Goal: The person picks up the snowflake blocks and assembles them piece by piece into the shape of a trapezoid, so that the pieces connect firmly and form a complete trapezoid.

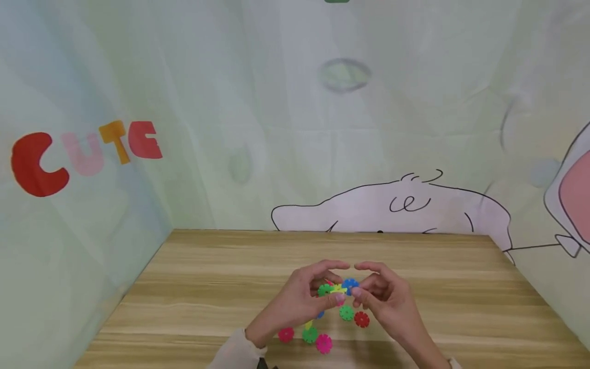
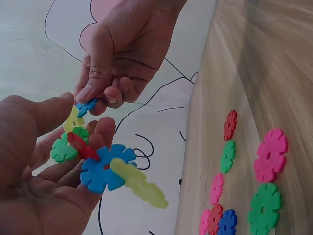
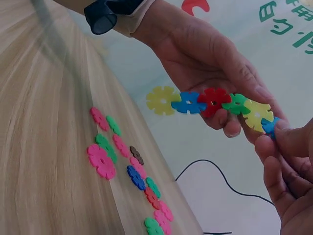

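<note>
Above the table, my left hand [image 1: 306, 294] holds a chain of interlocking notched plastic discs between thumb and fingers. In the right wrist view the chain runs from a yellow disc [image 3: 162, 101] through a blue disc [image 3: 190, 102], a red disc [image 3: 214, 102] and a green disc [image 3: 237, 104] to a second yellow disc [image 3: 257, 115]. My right hand [image 1: 389, 297] pinches another blue disc [image 1: 350, 287] at the chain's near end, where it meets that yellow one. The right fingertips partly cover this blue disc. Both hands are close together, index fingers raised.
Loose discs lie flat on the wooden table [image 1: 207, 287] below the hands, among them a red disc [image 1: 361, 320], a green disc [image 1: 346, 312] and a pink disc [image 1: 324, 344]. A printed cloth backdrop [image 1: 207, 128] rises behind the table and at its sides.
</note>
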`<state>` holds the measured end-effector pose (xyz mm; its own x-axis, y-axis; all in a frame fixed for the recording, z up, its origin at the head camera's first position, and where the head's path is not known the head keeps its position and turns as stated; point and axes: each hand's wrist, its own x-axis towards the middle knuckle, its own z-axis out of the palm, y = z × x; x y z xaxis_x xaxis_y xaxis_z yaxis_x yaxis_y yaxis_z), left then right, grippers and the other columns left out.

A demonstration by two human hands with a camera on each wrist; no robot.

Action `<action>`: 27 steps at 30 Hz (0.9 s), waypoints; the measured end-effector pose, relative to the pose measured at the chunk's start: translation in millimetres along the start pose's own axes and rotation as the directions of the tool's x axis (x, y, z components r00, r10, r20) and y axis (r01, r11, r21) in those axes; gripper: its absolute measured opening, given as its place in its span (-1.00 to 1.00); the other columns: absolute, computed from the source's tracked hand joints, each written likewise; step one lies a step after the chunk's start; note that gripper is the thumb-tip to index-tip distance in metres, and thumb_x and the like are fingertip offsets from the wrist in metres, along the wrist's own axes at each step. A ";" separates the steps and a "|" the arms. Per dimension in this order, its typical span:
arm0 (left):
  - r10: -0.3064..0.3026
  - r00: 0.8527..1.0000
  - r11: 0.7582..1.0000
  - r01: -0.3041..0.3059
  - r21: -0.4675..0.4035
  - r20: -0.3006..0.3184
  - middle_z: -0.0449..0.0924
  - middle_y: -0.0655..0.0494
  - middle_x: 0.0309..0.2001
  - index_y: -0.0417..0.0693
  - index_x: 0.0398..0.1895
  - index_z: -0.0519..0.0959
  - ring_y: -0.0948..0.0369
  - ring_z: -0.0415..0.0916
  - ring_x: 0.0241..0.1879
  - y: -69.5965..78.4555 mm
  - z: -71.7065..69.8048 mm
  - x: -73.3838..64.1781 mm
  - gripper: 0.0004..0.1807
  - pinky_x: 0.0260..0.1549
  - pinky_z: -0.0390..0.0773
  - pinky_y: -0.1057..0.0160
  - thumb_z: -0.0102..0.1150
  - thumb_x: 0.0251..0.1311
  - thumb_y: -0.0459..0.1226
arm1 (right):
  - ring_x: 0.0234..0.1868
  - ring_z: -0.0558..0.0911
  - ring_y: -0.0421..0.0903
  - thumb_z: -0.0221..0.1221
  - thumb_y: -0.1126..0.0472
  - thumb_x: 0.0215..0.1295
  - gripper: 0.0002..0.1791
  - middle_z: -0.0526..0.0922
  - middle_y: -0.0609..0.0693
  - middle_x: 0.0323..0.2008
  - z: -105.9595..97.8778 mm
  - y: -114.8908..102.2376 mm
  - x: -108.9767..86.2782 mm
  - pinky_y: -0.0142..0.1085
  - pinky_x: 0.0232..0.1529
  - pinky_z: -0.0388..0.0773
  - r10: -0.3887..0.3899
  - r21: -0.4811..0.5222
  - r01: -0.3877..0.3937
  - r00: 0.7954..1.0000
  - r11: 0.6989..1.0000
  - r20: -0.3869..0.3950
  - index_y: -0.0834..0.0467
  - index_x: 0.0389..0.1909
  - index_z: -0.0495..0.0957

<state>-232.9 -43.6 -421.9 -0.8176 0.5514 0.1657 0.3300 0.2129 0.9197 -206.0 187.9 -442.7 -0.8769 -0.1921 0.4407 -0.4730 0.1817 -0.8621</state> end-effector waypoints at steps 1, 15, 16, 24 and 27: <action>0.002 1.000 1.000 -0.002 0.005 0.003 0.80 0.08 0.07 0.41 0.41 0.55 0.35 0.65 -0.39 0.1 -0.2 0.0 -0.43 -0.47 0.40 0.46 0.43 0.39 -0.21 | -0.45 0.78 -0.14 0.28 0.40 0.48 -0.60 0.80 -0.13 -0.38 -1.1 0.8 -0.3 -0.27 -0.42 0.72 0.004 -0.001 -0.004 1.000 1.000 0.005 0.31 0.28 0.52; 0.004 1.000 0.998 -0.003 0.065 -0.010 0.73 0.04 0.21 0.47 0.33 0.60 0.32 0.75 -0.21 0.0 -5.0 -0.8 -0.57 -0.20 0.69 0.35 0.29 0.52 -0.21 | -0.27 0.72 -0.28 0.28 0.40 0.47 -0.69 0.83 0.10 -0.19 -10.2 53.8 -24.4 -0.39 -0.23 0.70 0.244 -0.139 -0.247 0.969 0.959 -0.037 0.28 0.18 0.64; 0.005 1.000 0.998 -0.004 0.065 -0.009 0.73 0.02 0.21 0.48 0.34 0.59 0.32 0.75 -0.23 0.0 -5.2 -0.6 -0.56 -0.22 0.68 0.36 0.29 0.52 -0.21 | -0.25 0.72 -0.31 0.30 0.40 0.45 -0.68 0.83 0.08 -0.17 -10.0 57.4 -26.8 -0.39 -0.21 0.70 0.259 -0.147 -0.261 0.965 0.954 -0.033 0.27 0.18 0.64; 0.023 1.000 0.998 -0.022 0.065 -0.006 0.72 0.00 0.23 0.40 0.39 0.59 0.29 0.77 -0.27 -2.6 -7.8 1.3 -0.57 -0.28 0.63 0.40 0.27 0.53 -0.18 | -0.29 0.59 -0.39 0.50 0.34 0.23 -0.51 0.77 -0.08 -0.19 -6.0 72.7 -35.5 -0.41 -0.33 0.62 0.076 -0.277 -0.057 0.995 0.959 0.060 0.20 0.17 0.63; 0.022 1.000 0.998 -0.022 0.062 -0.005 0.73 0.02 0.21 0.38 0.35 0.59 0.28 0.78 -0.24 -3.8 -8.0 1.4 -0.58 -0.24 0.65 0.38 0.28 0.52 -0.20 | -0.29 0.56 -0.40 0.53 0.33 0.20 -0.48 0.72 -0.11 -0.20 -4.4 73.3 -36.0 -0.43 -0.35 0.58 0.038 -0.324 -0.005 0.995 0.946 0.095 0.18 0.18 0.61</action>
<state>-239.0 -50.1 -422.4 -0.8124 0.5519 0.1880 0.3763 0.2500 0.8921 -209.5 212.3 -520.6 -0.8821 -0.2757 0.3820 -0.4708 0.4855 -0.7366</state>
